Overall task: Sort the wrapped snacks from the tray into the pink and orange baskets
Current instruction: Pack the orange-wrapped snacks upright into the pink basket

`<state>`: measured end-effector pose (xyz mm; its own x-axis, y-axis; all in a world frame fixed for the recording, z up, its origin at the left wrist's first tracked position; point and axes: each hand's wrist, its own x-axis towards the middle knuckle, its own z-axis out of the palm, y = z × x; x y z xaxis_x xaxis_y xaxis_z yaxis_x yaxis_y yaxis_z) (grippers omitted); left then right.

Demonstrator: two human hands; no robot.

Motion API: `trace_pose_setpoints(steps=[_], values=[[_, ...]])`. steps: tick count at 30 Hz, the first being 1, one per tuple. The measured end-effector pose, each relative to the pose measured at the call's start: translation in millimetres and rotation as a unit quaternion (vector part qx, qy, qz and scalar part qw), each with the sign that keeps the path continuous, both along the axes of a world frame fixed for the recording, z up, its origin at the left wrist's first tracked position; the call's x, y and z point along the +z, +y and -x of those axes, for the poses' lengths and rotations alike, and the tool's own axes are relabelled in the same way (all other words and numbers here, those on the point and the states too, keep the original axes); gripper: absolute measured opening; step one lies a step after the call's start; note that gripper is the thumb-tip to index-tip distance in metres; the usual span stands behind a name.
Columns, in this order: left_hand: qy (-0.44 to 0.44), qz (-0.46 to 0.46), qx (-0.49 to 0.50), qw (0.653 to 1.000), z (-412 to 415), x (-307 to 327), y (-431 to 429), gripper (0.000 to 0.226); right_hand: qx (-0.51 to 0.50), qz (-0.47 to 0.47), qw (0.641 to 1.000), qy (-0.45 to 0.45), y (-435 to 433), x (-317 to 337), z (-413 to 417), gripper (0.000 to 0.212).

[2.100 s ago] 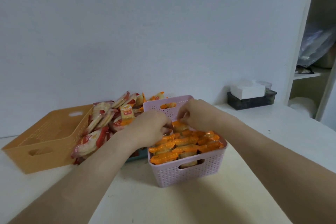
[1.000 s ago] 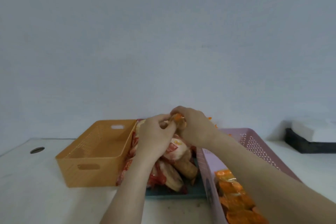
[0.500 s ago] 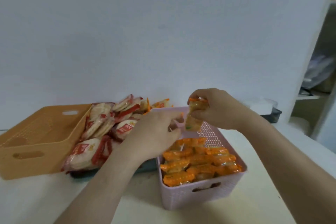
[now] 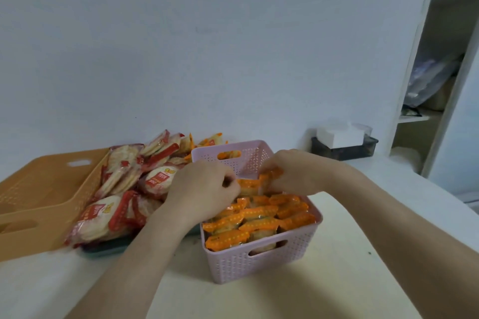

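Observation:
The pink basket (image 4: 261, 261) stands in the middle of the table, packed with several orange-wrapped snacks (image 4: 259, 217). Both hands are low over its back half. My right hand (image 4: 293, 173) pinches an orange-wrapped snack (image 4: 272, 172) down among the others. My left hand (image 4: 204, 189) is curled at the basket's left rim, its fingertips on a snack (image 4: 247, 185) inside. To the left, a dark tray (image 4: 108, 248) carries a heap of red-and-white wrapped snacks (image 4: 124, 189). The orange basket (image 4: 39, 204) at far left looks empty.
A dark box with a white tissue pack (image 4: 342, 142) sits at the back right near the wall. A white shelf unit (image 4: 440, 72) rises at the right edge. Bare white tabletop (image 4: 324, 292) lies in front of the pink basket.
My right hand has come down from above the pink basket, carrying the orange-wrapped snack into it. My left hand has moved in to the basket's rim beside it.

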<state>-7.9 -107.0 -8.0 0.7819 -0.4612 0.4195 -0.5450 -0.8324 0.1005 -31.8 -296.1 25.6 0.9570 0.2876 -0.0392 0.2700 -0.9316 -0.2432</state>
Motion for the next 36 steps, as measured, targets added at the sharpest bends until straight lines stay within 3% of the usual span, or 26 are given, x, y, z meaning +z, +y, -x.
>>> trace_pose_setpoints(steps=[3, 8, 13, 18, 24, 30, 33, 36], values=[[-0.020, -0.001, 0.009, 1.000, 0, -4, -3, 0.030, -0.005, 0.025, 1.000, 0.010, 3, -1, 2, 0.024], [0.051, -0.022, -0.009, 0.998, -5, -7, 0, 0.039, -0.015, 0.077, 0.997, -0.013, 7, -6, 2, 0.029], [0.074, -0.020, -0.061, 0.995, -4, -4, -1, 0.028, -0.041, -0.018, 0.997, -0.068, 3, -5, 2, 0.027], [0.088, 0.032, -0.053, 0.994, -6, -7, 0, 0.013, -0.055, -0.002, 0.996, -0.069, 6, -16, 0, 0.024], [0.037, 0.033, -0.026, 0.998, -5, -8, -2, 0.023, -0.054, 0.026, 0.997, -0.051, 7, -27, 1, 0.026], [0.069, -0.008, -0.020, 0.997, -4, -7, 0, 0.021, -0.079, -0.044, 0.988, -0.125, 3, -37, 3, 0.033], [0.118, 0.061, -0.051, 0.990, 2, 1, 3, 0.028, -0.075, -0.016, 0.991, -0.114, 3, -37, 4, 0.039], [0.085, 0.168, -0.060, 0.980, 8, 12, 14, 0.027, -0.066, -0.052, 0.988, -0.131, 1, -33, 11, 0.049]])
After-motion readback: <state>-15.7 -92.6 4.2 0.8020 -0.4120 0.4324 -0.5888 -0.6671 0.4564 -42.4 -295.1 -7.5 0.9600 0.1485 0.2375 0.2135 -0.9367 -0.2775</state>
